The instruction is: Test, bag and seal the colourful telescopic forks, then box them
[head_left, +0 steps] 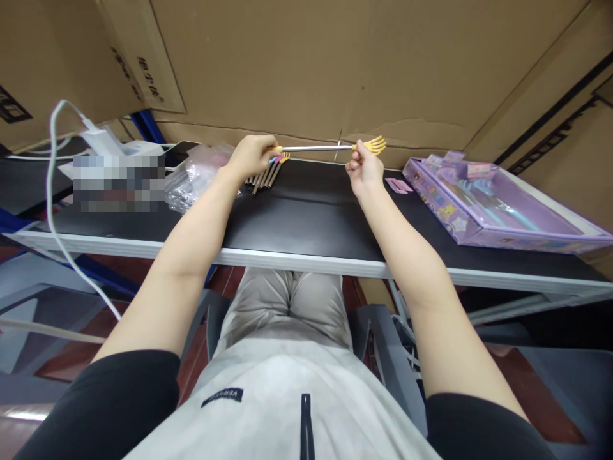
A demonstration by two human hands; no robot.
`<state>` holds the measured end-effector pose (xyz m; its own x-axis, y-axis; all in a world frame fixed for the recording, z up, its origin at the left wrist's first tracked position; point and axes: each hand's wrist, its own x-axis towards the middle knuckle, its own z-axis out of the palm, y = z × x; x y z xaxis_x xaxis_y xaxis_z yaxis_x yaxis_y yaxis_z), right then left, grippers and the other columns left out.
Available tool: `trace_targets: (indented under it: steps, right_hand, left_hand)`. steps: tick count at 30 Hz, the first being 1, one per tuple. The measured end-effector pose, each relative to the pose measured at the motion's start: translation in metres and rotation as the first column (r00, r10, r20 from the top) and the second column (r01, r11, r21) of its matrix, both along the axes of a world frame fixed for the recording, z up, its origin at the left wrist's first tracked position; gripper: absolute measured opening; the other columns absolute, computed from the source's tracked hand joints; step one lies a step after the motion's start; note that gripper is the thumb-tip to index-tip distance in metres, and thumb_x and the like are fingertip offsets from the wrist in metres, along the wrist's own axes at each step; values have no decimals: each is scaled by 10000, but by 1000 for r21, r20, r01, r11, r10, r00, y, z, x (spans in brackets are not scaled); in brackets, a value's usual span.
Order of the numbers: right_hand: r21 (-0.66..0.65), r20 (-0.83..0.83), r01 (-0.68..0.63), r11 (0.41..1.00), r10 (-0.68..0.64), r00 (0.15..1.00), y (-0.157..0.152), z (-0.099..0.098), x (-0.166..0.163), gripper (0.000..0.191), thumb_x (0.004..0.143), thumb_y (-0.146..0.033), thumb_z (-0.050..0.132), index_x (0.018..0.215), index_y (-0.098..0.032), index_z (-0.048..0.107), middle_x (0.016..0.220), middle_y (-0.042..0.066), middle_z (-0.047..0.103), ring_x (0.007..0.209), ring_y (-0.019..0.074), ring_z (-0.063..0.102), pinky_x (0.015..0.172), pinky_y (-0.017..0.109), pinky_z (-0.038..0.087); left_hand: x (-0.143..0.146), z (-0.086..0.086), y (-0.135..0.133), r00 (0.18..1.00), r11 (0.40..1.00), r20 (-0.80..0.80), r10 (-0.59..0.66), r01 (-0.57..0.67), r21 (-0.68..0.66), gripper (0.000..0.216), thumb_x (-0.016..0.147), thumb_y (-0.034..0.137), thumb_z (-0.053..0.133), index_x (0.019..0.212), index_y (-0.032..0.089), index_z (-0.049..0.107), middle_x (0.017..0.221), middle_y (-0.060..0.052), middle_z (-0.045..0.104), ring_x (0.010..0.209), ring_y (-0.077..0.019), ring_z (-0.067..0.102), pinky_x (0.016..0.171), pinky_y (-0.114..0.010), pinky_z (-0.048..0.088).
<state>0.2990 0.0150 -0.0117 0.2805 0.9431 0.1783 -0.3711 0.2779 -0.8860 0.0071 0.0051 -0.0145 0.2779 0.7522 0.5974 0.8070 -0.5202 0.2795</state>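
Note:
A telescopic back scratcher point(316, 148) with a silver rod and a yellow claw-shaped head spans the gap between my two hands, drawn out and level above the table. My left hand point(253, 156) is closed on its handle end, where a bit of yellow shows. At the other end, my right hand point(364, 167) pinches the rod just below the yellow head, whose fingers stick out past it. Several more back scratchers point(265, 176), with dark rods and blue, pink and yellow heads, lie side by side beneath my left hand, which partly hides them.
Crumpled clear plastic bags point(189, 185) lie left of my left arm, near a white charger point(98, 137) with its cable. Small pink cards point(399, 185) and a purple display box point(460, 220) are on the right. Cardboard point(306, 70) stands behind the black table point(301, 223).

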Motion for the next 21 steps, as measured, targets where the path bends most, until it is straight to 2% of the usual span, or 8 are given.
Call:
trace_targets:
  steps: [5, 10, 15, 21]
  right_hand:
    - [25, 18, 1, 1000, -1, 1000, 7, 3, 13, 525, 960, -615, 819, 791, -232, 501, 635, -89, 482, 517, 57, 524, 460, 173, 425]
    - [-12, -64, 24, 1000, -25, 998, 7, 9, 17, 462, 1003, -505, 799, 781, -235, 497, 609, -103, 452, 468, 39, 447, 433, 168, 417]
    - [31, 14, 23, 999, -24, 1000, 18, 6, 23, 447, 969, -478, 831, 781, -243, 501, 629, -89, 477, 534, 77, 560, 495, 208, 485]
    - [65, 18, 39, 997, -40, 999, 26, 3, 27, 481, 969, -472, 835, 750, -234, 478, 610, -98, 467, 485, 54, 503, 463, 183, 422]
  left_hand:
    - [-8, -4, 7, 1000, 999, 15, -21, 21, 32, 177, 930, 267, 583, 993, 220, 742, 901, -94, 755, 924, -266, 655, 844, -385, 509]
    - [-5, -2, 9, 1000, 999, 16, -27, 26, 35, 173, 937, 286, 585, 963, 224, 745, 895, -97, 757, 906, -269, 657, 838, -395, 513]
    - [0, 2, 6, 999, 999, 28, -40, 39, 28, 176, 951, 285, 581, 970, 238, 750, 867, -91, 750, 908, -274, 661, 835, -400, 514]
    - [1, 1, 9, 999, 998, 30, -44, 42, 45, 196, 956, 298, 573, 1004, 238, 753, 852, -88, 739, 919, -279, 661, 838, -396, 509]
